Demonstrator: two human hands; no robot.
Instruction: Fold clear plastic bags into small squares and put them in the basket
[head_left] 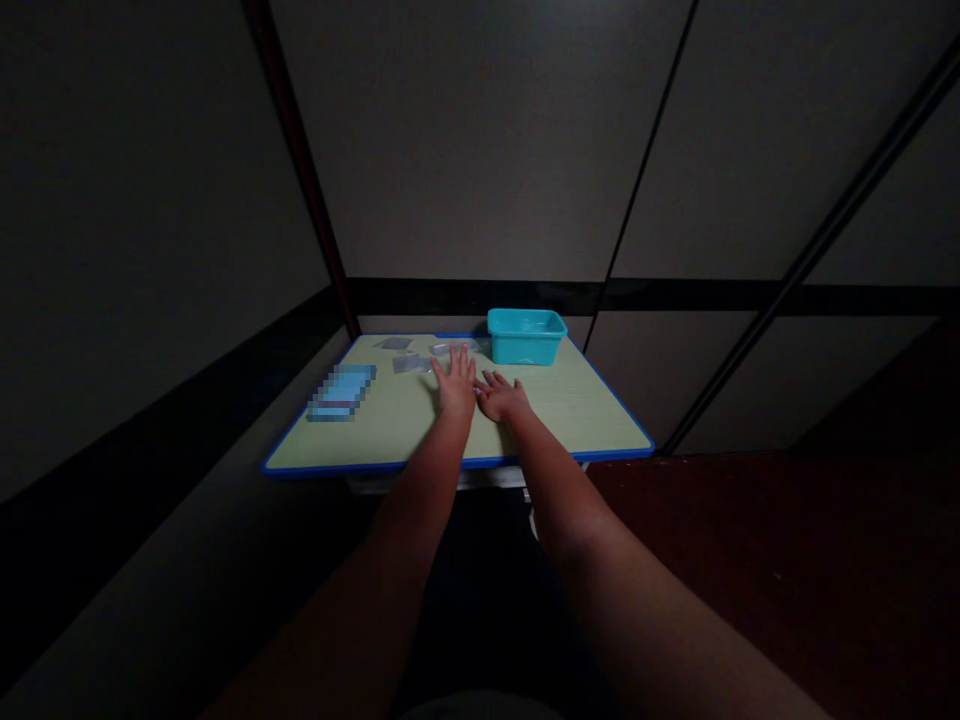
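Note:
My left hand [455, 388] is over the middle of the table with its fingers spread and nothing held. Just right of it is my right hand [501, 396], its fingers apart and also holding nothing; the two hands nearly touch. Beyond my left hand's fingertips lies a clear plastic item [442, 349], partly hidden. A flat clear packet [412, 365] is to the left of my left hand, and another greyish packet [395, 343] lies behind it. Behind my right hand stands a turquoise plastic basket [525, 348].
The pale table [592, 410] has a blue edge. A blurred-out blue item [342, 392] lies on its left side. Panelled walls [480, 150] rise behind and to the left, and a dark red floor [750, 540] shows at the right.

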